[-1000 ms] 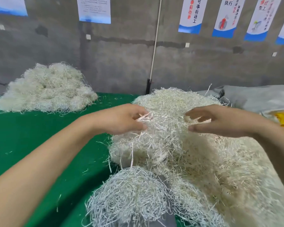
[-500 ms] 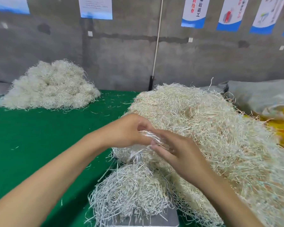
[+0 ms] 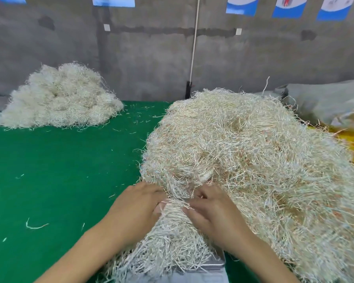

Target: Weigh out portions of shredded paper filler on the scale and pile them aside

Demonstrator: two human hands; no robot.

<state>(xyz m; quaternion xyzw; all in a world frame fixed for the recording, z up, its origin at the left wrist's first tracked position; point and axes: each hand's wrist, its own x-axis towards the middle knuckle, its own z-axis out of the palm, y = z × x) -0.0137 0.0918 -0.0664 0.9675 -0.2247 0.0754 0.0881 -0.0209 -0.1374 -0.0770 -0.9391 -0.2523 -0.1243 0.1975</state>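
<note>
Nearest, the scale carries a portion of shredded paper. The left hand and right hand clasp its top from either side, fingers curled into the strands. Just behind looms the big heap. Far left on the green table sits another pile.

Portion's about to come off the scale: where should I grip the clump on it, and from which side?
Cup the portion low on both flanks, coming down from left and right. It is a loose mound overhanging the scale; its far top touches the big heap, so a pinch would likely shed strands.
</note>
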